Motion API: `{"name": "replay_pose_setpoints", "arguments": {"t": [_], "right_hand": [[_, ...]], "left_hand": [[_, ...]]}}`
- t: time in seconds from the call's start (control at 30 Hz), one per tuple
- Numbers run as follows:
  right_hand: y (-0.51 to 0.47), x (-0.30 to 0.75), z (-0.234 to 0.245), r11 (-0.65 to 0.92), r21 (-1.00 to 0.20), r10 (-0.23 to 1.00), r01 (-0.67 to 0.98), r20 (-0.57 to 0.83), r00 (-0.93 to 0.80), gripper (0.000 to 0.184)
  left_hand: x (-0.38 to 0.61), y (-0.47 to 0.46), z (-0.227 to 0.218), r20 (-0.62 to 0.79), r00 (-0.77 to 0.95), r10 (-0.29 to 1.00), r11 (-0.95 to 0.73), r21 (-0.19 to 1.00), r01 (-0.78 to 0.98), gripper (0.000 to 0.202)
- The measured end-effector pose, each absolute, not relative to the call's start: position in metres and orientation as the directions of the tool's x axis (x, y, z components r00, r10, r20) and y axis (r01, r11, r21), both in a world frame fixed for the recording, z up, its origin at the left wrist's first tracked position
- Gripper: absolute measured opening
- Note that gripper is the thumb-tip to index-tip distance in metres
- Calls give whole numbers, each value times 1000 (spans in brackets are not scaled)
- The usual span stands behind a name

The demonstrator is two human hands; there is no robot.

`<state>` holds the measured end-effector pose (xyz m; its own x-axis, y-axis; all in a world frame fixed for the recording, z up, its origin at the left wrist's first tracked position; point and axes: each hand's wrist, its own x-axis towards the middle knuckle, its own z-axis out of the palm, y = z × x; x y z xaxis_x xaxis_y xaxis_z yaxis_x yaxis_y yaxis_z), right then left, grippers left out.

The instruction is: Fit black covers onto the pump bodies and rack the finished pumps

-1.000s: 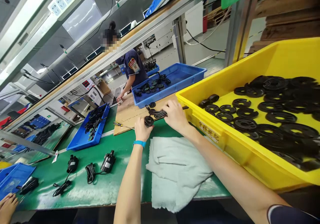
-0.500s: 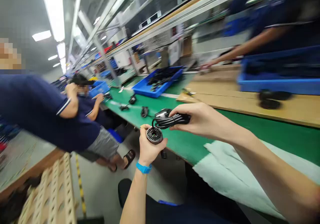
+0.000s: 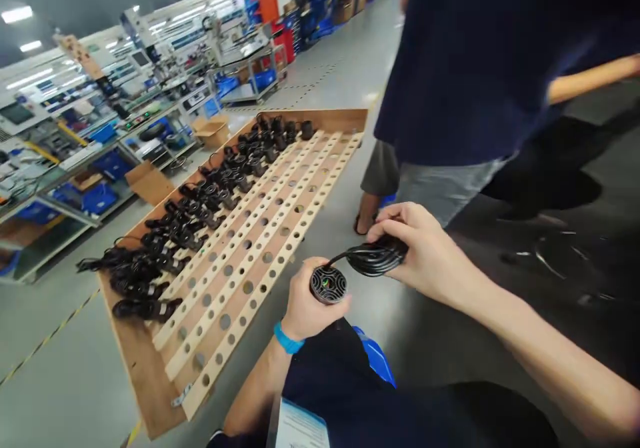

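My left hand (image 3: pixel 310 305), with a blue band at its wrist, is wrapped round a black round device (image 3: pixel 329 284). The device's patterned, slotted end faces up, and a small green and yellow spot shows at its centre. A black cable runs from it to a bundled coil (image 3: pixel 375 257), which my right hand (image 3: pixel 413 245) grips between thumb and fingers. Both hands are held in front of my body, to the right of a wooden rack (image 3: pixel 240 261) with rows of round holes. Similar black devices with cables (image 3: pixel 200 198) stand along the rack's far left side.
A person in a dark shirt and grey shorts (image 3: pixel 430 181) stands close at the right. Behind the rack are cardboard boxes (image 3: pixel 213 130) and long workbenches (image 3: pixel 115 148) with equipment. A blue seat edge (image 3: pixel 374 358) shows by my leg.
My view has swung left from the green bench to the wooden rack. Both hands have come along, still holding the device and its coiled cable.
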<state>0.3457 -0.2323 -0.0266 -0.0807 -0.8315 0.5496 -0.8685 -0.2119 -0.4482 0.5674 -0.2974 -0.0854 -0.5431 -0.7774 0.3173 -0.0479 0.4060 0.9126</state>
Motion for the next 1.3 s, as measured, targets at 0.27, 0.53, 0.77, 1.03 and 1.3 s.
{"name": "replay_pose_setpoints", "arguments": {"t": [0.27, 0.53, 0.77, 1.03, 1.3], "right_hand": [[-336, 411, -50, -426, -675, -851, -602, 525, 14, 20], [-403, 469, -81, -343, -883, -939, -322, 311, 147, 39], [-470, 546, -100, -528, -733, -846, -429, 409, 341, 42], [-549, 668, -109, -684, -687, -608, -245, 352, 711, 46], [-591, 778, -116, -741, -663, -384, -107, 287, 878, 48]], "left_hand": [[632, -325, -102, 253, -298, -921, 294, 950, -104, 81], [666, -350, -114, 267, -101, -958, 283, 936, -210, 92], [709, -361, -127, 221, 149, -964, 175, 946, -273, 91], [767, -380, -146, 161, 555, -816, -1, 960, -279, 83], [791, -406, -178, 158, 751, -641, -40, 971, -238, 71]]}}
